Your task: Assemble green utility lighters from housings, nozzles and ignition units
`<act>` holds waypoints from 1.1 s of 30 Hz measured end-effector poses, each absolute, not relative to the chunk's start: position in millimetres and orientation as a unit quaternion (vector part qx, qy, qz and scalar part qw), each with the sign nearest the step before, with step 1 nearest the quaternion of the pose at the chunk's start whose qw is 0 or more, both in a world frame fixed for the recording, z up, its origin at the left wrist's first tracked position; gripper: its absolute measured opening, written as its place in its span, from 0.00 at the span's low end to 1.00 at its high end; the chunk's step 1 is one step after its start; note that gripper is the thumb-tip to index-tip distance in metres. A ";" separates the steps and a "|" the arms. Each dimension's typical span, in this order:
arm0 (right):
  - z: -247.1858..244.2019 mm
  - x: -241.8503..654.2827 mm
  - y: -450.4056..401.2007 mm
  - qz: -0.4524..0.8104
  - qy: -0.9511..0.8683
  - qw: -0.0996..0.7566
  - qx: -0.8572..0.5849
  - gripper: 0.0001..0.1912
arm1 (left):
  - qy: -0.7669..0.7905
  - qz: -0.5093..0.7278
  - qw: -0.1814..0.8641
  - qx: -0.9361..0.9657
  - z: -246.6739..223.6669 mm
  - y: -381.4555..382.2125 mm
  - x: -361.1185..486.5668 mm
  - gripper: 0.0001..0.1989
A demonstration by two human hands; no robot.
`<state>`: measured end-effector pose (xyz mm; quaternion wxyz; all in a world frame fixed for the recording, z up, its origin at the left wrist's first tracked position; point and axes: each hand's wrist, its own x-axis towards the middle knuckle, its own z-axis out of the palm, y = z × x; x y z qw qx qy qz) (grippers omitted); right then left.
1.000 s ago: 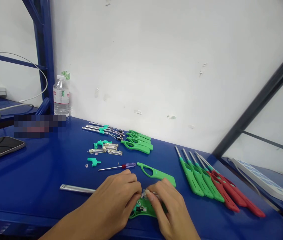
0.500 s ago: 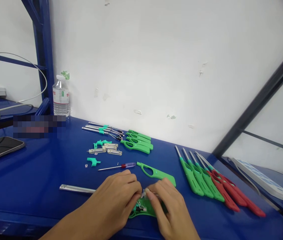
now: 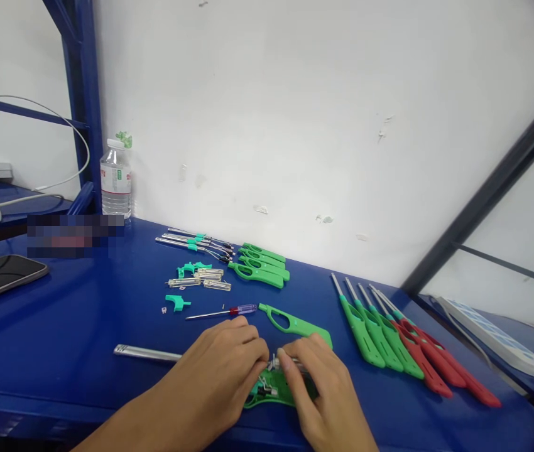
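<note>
A green lighter shell half [image 3: 282,390] lies open side up at the table's front, with a small black-and-metal igniter part [image 3: 267,390] in it. My left hand [image 3: 222,370] is closed over the shell's left end, fingertips pinched beside a small metal valve; what they grip is hidden. My right hand [image 3: 326,389] holds a clear fuel tank [image 3: 275,363] between thumb and fingers above the shell, mostly covered by the fingers. From under my left hand a metal lighter tube [image 3: 147,354] sticks out to the left. Just beyond my hands lies another green shell half [image 3: 302,328].
Behind lie a screwdriver [image 3: 243,309], a teal trigger [image 3: 178,302], several clear fuel tanks [image 3: 217,285], metal tubes with wires [image 3: 177,243] and green shells [image 3: 260,276]. Assembled green and red lighters [image 3: 373,339] lie right. A phone [image 3: 5,279] and bottle [image 3: 116,182] stand left.
Both hands stay over the shell. My right fingertips have shifted very slightly, and a little more of the valve end shows. The view has moved a touch.
</note>
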<state>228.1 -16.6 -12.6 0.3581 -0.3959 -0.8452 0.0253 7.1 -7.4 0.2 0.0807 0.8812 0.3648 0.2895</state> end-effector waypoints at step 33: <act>-17.2 250.6 -20.1 0.136 -0.836 0.316 -0.428 0.07 | 0.497 0.086 0.162 0.848 30.5 -33.7 11.3 0.12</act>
